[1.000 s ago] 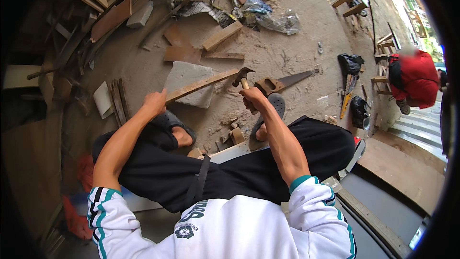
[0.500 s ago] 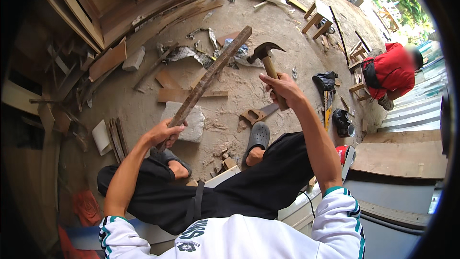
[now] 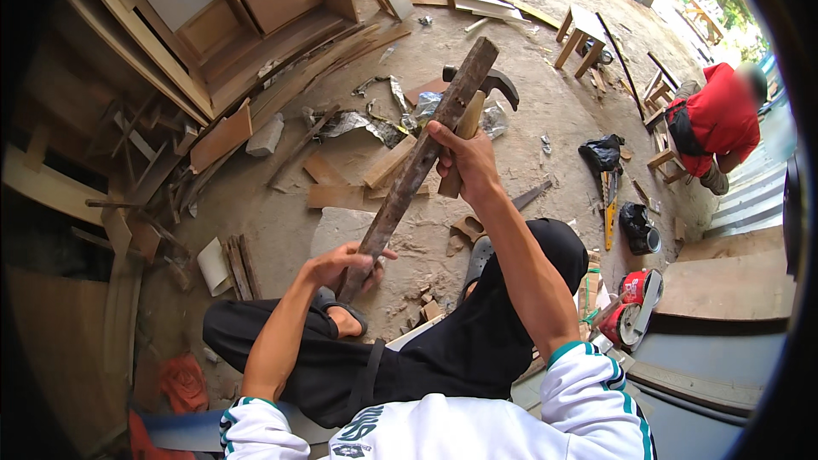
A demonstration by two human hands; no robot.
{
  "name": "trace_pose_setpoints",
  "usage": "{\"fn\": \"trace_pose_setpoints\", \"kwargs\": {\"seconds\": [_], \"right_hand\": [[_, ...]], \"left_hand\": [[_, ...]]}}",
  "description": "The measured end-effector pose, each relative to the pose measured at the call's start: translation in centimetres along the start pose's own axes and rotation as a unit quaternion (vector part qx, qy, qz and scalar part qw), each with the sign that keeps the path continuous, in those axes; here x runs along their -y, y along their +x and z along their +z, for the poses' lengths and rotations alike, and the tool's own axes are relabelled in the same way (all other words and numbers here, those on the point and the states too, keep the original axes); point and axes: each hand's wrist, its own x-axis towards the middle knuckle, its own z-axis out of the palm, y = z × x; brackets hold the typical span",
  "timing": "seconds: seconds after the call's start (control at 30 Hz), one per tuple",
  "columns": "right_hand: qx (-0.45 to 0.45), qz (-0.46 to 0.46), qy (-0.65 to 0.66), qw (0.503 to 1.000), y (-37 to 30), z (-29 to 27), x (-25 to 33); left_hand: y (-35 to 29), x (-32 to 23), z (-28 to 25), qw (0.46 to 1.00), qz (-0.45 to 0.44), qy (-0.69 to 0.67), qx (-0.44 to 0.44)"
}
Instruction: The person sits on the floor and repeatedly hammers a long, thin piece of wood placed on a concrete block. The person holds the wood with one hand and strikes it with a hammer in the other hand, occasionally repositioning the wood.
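Observation:
A long, dark, weathered wooden stick slants up and away between my hands. My left hand is loosely around its lower end, thumb in front and some fingers stretched out past its right side. Higher up, my right hand grips the wooden handle of a claw hammer, its thumb lying against the stick. The stick crosses in front of part of the hammer head; the claw shows to its right. Beneath my right forearm a handsaw lies on the floor, partly covered by the arm.
A pale stone block lies below the stick, near my feet. Wood offcuts and crumpled foil litter the floor. A small stool stands far right, near a person in red. Red cans sit by my right knee.
My right hand has come left with the hammer, meeting the stick. My left hand has shifted right with the stick, and its grip has loosened. The view has turned slightly.

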Motion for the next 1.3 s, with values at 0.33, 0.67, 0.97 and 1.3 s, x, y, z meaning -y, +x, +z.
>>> {"fn": "trace_pose_setpoints", "kwargs": {"seconds": [0.33,0.67,0.97,1.3], "right_hand": [[0.062,0.014,-0.142,0.988,-2.8,2.0,0.1],[0.125,0.111,-0.449,0.878,-3.6,-2.1,3.8],[0.329,0.232,-0.486,0.775,-4.7,-1.4,1.6],[0.313,0.287,-0.486,0.764,-4.0,-0.5,0.3]], "left_hand": [[8.3,-5.6,3.3,0.969,0.177,0.022,-0.169],[2.7,-7.8,-3.3,0.862,0.19,0.237,-0.405],[-0.3,-10.2,-3.8,0.803,0.047,0.444,-0.394],[-0.8,-9.9,-5.0,0.814,-0.029,0.475,-0.333]]}}
